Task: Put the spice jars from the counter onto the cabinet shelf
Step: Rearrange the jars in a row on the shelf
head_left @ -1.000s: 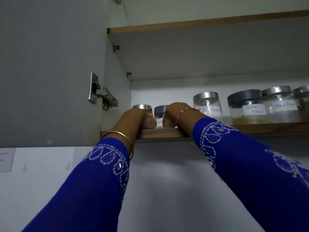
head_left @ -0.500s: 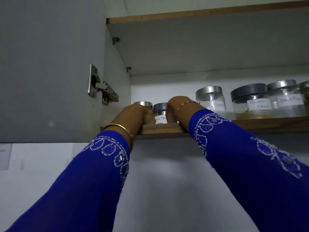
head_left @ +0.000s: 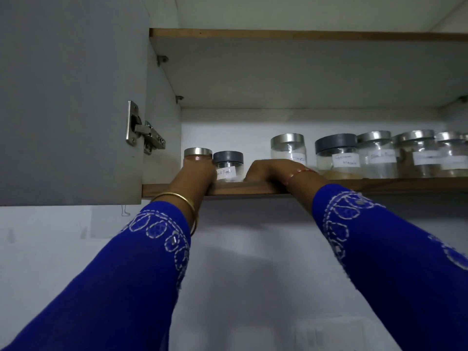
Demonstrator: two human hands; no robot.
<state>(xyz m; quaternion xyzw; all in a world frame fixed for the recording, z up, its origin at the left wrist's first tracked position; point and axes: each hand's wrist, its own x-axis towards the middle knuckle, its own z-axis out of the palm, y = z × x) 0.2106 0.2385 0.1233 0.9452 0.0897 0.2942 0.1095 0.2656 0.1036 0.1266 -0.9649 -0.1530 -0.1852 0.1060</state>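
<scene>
Both my arms reach up to the wooden cabinet shelf [head_left: 379, 184]. My left hand [head_left: 198, 174] wraps a small glass jar with a steel lid [head_left: 198, 152] standing at the shelf's far left; only its lid shows above my fingers. Right beside it stands a grey-lidded jar labelled black pepper [head_left: 228, 164]. My right hand [head_left: 271, 171] rests low on the shelf just right of that jar, apart from it and holding nothing, in front of the cloves jar [head_left: 287, 149].
Several more labelled jars line the shelf to the right, starting with a grey-lidded garam masala jar [head_left: 336, 158]. The grey cabinet door [head_left: 71, 97] stands open at the left on its hinge [head_left: 144, 138]. Another shelf board [head_left: 304, 35] runs above.
My right hand has come off the black pepper jar and slid right along the shelf. My left hand stays on the steel-lidded jar. The view has tilted slightly.
</scene>
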